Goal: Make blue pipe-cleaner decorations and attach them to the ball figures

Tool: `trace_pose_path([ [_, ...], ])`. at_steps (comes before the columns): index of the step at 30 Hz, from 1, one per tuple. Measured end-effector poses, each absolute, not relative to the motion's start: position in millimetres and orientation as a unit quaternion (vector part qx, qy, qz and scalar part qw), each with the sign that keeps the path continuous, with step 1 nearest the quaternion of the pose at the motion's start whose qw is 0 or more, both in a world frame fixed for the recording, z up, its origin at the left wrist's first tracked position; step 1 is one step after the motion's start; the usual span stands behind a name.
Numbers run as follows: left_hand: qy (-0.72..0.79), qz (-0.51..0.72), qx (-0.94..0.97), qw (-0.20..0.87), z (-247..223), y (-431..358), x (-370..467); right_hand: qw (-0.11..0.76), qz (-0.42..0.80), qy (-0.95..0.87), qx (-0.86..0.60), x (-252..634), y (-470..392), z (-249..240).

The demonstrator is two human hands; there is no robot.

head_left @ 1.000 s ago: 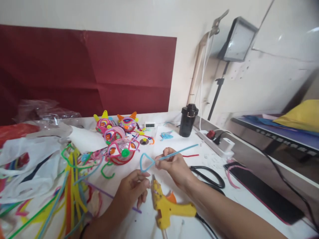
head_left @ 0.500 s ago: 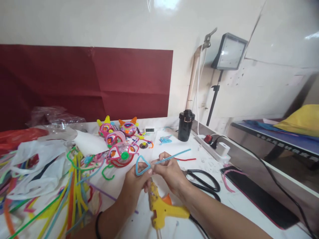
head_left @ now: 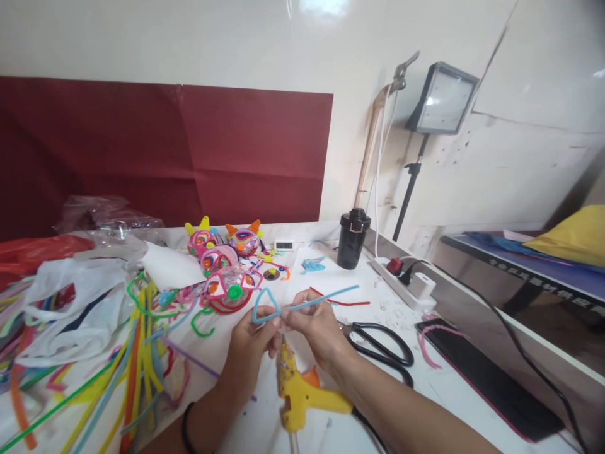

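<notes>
Blue pipe cleaner (head_left: pixel 338 293): I am watching fuzzy, bendable wire forming a triangle at one end, its straight tail pointing toward the right edge of the white tabletop (head_left: pixel 258 432); it is hanging above the middle.
Left hand (head_left: pixel 253 343): pinching narrowly by the triangle's corner, probably steadying the bend.
Right hand (head_left: pixel 312 321): pinching the tail beside that corner, apparently controlling its angle.
Glue gun (head_left: pixel 295 394): yellow, hard-bodied, lying nearer the front edge, nozzle facing the far edge, likely staying reachable.

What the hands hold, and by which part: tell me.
A light-blue pipe cleaner: the left hand holds it near the closing corner of its triangular loop, the right hand pinches it close by, where the straight tail begins.
</notes>
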State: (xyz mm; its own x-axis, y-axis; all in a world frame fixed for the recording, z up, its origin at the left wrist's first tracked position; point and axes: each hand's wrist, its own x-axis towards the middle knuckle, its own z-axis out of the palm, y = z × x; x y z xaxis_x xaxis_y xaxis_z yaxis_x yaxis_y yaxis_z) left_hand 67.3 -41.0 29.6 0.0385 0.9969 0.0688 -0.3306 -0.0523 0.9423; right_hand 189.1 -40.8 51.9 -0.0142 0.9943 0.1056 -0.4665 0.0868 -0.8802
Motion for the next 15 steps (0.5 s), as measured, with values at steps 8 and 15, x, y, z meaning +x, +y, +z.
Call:
trace_pose_path([
  [8,0.364,0.586,0.418,0.590,30.7,-42.6,65.0,0.599,0.602,-0.402,-0.342,187.9,-39.9,48.9],
  [15,0.360,0.580,0.413,0.603,27.0,-38.9,61.2,0.582,0.609,-0.416,-0.344,189.6,-39.6,47.1],
])
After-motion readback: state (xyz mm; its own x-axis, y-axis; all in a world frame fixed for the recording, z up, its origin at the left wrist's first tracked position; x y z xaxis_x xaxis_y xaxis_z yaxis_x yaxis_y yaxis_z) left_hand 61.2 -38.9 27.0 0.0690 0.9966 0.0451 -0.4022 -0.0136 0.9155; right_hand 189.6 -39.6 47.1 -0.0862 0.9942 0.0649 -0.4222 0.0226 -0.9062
